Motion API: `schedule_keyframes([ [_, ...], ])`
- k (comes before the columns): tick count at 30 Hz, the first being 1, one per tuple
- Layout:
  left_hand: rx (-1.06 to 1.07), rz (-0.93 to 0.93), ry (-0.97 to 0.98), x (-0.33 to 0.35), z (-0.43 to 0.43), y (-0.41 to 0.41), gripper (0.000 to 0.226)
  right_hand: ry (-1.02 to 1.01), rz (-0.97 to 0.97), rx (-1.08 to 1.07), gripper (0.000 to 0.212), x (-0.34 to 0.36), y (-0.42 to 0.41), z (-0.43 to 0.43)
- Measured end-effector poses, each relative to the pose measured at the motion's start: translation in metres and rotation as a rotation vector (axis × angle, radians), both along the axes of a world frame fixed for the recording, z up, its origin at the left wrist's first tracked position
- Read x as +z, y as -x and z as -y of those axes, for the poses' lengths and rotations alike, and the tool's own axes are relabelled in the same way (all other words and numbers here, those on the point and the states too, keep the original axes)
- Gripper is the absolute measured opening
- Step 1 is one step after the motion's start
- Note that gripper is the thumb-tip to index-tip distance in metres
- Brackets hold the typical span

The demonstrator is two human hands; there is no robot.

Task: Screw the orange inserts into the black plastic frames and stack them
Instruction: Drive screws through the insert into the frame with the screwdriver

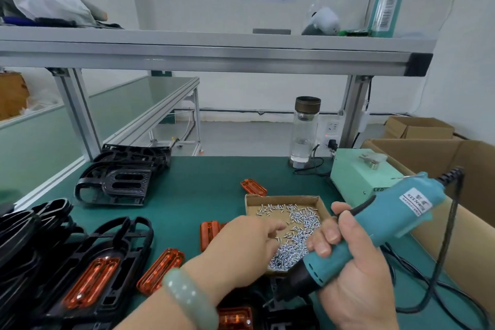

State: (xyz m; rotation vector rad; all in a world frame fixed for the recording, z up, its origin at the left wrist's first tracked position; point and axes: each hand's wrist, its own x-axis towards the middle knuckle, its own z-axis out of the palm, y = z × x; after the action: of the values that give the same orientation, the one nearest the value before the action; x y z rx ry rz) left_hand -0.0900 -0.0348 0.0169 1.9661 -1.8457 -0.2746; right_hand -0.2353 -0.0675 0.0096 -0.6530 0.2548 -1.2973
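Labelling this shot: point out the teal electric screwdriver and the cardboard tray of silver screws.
teal electric screwdriver (391,222), head view, body.
cardboard tray of silver screws (284,199), head view, far wall.

The shallow cardboard tray (284,199) holding small silver screws (302,225) lies on the green bench mat (198,190). The left hand (246,244) reaches over its near left corner; the right hand (356,273), at its near right, grips the teal electric screwdriver (388,222). One orange plastic insert (254,187) lies just behind the tray, a second orange insert (160,270) to its near left. Left of that lies a black plastic frame (134,244) (a seated orange insert (91,281) in it). A stack of black plastic frames (120,174) lies at the far left. Behind the tray to the right stand a clear glass bottle (305,131) and a pale green metal power box (356,177).
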Motion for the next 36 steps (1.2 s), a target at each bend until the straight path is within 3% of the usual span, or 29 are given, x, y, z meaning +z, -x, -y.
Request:
schedule_keyframes([
  [5, -0.04, 0.321, -0.257, -0.008, 0.038, 0.013, 0.063, -0.051, -0.031, -0.015, 0.027, -0.001, -0.005, 0.0],
  [8, -0.098, 0.448, -0.29, -0.009, 0.041, 0.017, 0.036, -0.052, -0.043, -0.017, 0.029, -0.002, -0.006, 0.001],
  [11, -0.11, 0.483, -0.248, -0.009, 0.042, 0.016, 0.028, -0.04, -0.065, -0.022, 0.028, -0.001, -0.007, -0.001],
  [17, -0.092, 0.158, -0.162, -0.008, 0.034, 0.005, 0.025, -0.047, -0.044, 0.008, 0.017, 0.0, -0.005, -0.002],
  [24, 0.006, -0.187, -0.035, -0.01, 0.029, -0.002, 0.023, -0.06, -0.054, -0.005, 0.024, -0.001, -0.005, -0.002],
  [32, 0.158, -0.749, -0.009, -0.013, 0.021, -0.006, 0.032, -0.059, -0.067, 0.008, 0.02, -0.003, -0.007, -0.001],
  [36, 0.251, -1.008, 0.01, -0.011, 0.019, -0.006, 0.021, -0.078, -0.063, 0.007, 0.021, -0.005, -0.007, 0.0],
])
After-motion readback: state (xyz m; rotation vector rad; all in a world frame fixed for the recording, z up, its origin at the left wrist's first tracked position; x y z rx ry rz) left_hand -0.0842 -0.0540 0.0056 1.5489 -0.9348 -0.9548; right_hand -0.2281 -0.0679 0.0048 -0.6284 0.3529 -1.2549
